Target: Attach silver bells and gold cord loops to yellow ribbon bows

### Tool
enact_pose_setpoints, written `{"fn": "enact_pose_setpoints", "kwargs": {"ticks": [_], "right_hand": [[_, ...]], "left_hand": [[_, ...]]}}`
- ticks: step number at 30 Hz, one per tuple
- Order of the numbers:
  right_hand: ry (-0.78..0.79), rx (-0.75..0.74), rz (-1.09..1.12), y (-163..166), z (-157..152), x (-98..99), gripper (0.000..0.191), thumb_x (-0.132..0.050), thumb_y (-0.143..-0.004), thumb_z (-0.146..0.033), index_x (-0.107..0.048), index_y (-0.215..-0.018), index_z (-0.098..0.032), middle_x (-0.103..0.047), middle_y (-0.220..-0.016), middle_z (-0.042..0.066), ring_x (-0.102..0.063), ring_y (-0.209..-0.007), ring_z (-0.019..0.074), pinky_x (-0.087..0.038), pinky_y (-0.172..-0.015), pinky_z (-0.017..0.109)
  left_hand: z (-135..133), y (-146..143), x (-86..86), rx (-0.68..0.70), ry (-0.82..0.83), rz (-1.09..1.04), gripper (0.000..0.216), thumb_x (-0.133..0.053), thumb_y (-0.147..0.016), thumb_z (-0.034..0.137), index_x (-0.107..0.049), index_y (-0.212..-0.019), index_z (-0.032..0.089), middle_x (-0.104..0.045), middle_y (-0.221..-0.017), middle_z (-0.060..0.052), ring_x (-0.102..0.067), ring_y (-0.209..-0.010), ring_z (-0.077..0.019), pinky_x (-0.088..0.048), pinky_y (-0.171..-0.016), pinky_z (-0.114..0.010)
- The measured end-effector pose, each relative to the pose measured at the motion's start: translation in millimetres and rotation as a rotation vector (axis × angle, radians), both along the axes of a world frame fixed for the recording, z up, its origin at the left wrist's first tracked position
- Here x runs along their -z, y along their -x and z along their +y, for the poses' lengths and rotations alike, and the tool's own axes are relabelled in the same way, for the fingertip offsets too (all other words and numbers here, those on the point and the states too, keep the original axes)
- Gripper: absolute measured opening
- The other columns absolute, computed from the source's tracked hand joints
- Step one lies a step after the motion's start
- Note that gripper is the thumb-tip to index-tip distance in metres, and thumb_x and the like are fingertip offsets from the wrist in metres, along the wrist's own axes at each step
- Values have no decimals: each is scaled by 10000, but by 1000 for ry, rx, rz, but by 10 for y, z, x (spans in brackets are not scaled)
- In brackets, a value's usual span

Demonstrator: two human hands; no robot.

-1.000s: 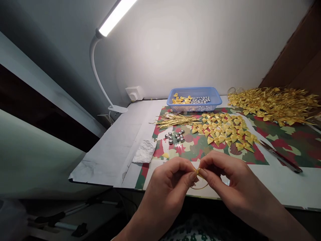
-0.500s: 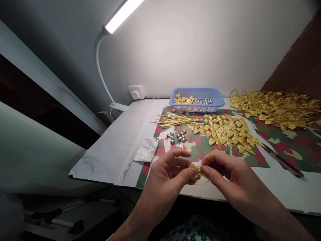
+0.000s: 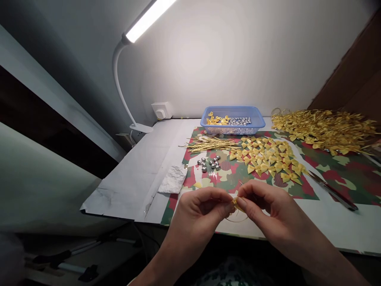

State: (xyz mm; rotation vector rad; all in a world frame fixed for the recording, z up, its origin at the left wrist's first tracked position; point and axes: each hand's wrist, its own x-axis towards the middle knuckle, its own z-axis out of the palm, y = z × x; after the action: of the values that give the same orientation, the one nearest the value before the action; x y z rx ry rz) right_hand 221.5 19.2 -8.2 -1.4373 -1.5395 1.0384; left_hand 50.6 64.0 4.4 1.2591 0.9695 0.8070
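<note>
My left hand (image 3: 201, 212) and my right hand (image 3: 268, 210) meet over the table's front edge, both pinching a small yellow ribbon bow (image 3: 235, 203) between thumbs and fingertips. A thin gold loop of cord (image 3: 236, 217) hangs under the bow. Beyond the hands lie a spread of loose yellow bows (image 3: 266, 157), a small group of silver beads (image 3: 210, 163) and a bundle of gold wire ties (image 3: 210, 143), all on a red-and-green patterned sheet (image 3: 342, 174).
A blue basket (image 3: 233, 119) with bows and silver beads stands at the back. A heap of finished gold bows (image 3: 324, 127) fills the back right. Scissors (image 3: 331, 190) lie at the right, crumpled white paper (image 3: 174, 179) at the left, a clamped desk lamp (image 3: 131, 71) behind.
The hands stay together on the bow, the fingers shifting slightly as they work it. The view has tilted a little, so the table sits lower than one second ago.
</note>
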Motion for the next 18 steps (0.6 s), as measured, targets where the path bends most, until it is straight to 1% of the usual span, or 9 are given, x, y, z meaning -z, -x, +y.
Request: {"fn": "enact_pose_setpoints", "kwargs": {"ticks": [4, 6, 8, 9, 11, 12, 14, 16, 18], "right_hand": [[-10, -22, -38, -96, 7, 26, 197, -511, -980, -330, -636, -880, -214, -628, -782, -1, -573, -725, 148, -453, -648, 267], [-76, 9, -64, -211, 44, 3, 184, -545, -972, -328, -674, -907, -213, -660, -803, 12, -594, -728, 146, -474, -633, 254], [-186, 92, 17, -320, 99, -83, 155, -581, -958, -306, -711, -954, -223, -671, -809, 17, -592, -661, 126, -484, -557, 228], [-244, 136, 112, -353, 127, -157, 140, -595, -950, -284, -725, -974, -237, -667, -799, 12, -577, -606, 111, -482, -503, 213], [-348, 209, 336, -349, 171, -362, 152, -613, -929, -207, -743, -972, -273, -651, -788, -7, -581, -585, 100, -524, -501, 212], [-383, 248, 413, -310, 185, -484, 187, -597, -932, -163, -747, -940, -274, -640, -768, -17, -588, -596, 96, -551, -538, 219], [-455, 388, 410, -176, 199, -730, 294, -489, -979, -94, -738, -943, -246, -659, -758, -27, -625, -624, 67, -574, -660, 199], [-551, 333, 366, -9, 200, -930, 336, -457, -966, -37, -696, -1045, -259, -680, -759, -69, -626, -633, 39, -544, -655, 142], [-557, 149, 378, 148, 189, -1043, 333, -424, -977, -48, -584, -1165, -272, -691, -785, -96, -608, -585, 32, -518, -581, 130]], "left_hand": [[37, -5, 2, 3, 54, -20, 56, -808, -728, 128, -784, -716, 177, -748, -661, 11, -682, -654, -123, -559, -664, -200], [47, 1, 12, 2, 89, -24, 59, -816, -715, 132, -779, -705, 176, -753, -667, 7, -687, -659, -125, -555, -665, -202], [51, 9, 29, 11, 112, -10, 59, -816, -711, 133, -775, -705, 175, -761, -689, -2, -696, -680, -134, -552, -674, -210], [51, 11, 39, 19, 115, 4, 59, -813, -711, 132, -773, -704, 174, -763, -697, -6, -699, -690, -140, -551, -677, -215], [49, 8, 65, 33, 95, 42, 56, -799, -715, 126, -767, -705, 172, -759, -699, -11, -698, -697, -150, -546, -674, -225], [47, 3, 78, 38, 77, 65, 54, -788, -720, 123, -765, -708, 171, -757, -699, -13, -696, -697, -154, -544, -672, -230], [39, -14, 103, 43, 27, 110, 52, -760, -735, 119, -764, -721, 169, -758, -714, -18, -697, -707, -165, -543, -682, -244], [34, -31, 116, 48, -28, 152, 60, -739, -742, 115, -762, -718, 165, -758, -713, -21, -693, -695, -170, -539, -671, -250], [35, -43, 106, 34, -90, 164, 73, -731, -735, 114, -755, -685, 161, -750, -677, -18, -686, -656, -172, -534, -626, -249]]}}
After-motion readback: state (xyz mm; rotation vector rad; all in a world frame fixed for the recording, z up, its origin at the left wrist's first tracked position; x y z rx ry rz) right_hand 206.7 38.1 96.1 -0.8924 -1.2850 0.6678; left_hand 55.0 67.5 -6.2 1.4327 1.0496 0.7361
